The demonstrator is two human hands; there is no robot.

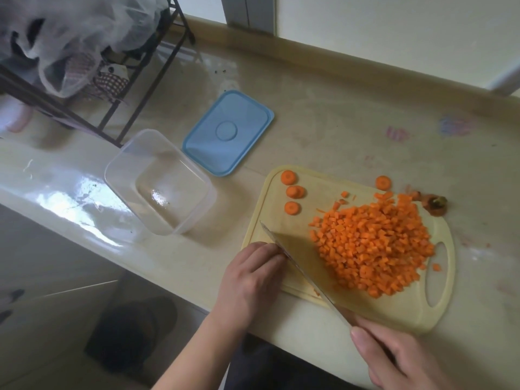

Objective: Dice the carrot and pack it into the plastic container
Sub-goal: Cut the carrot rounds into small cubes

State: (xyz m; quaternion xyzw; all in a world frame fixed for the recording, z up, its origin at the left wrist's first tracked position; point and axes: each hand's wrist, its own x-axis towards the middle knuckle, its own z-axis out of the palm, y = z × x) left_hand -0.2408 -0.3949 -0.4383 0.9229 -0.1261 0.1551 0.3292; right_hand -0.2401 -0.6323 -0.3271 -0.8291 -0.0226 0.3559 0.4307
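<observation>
diced carrot (374, 246) on cutting board (439, 313), no legible writing

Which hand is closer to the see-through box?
The left hand. It rests on the cutting board's near-left corner, just right of the empty box. The right hand grips the knife farther right, at the board's near edge.

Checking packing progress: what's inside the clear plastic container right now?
Nothing visible inside the plastic container: its clear bottom shows bare, with only glare. The diced carrot is all on the cutting board. The blue lid lies beside it, off.
</observation>
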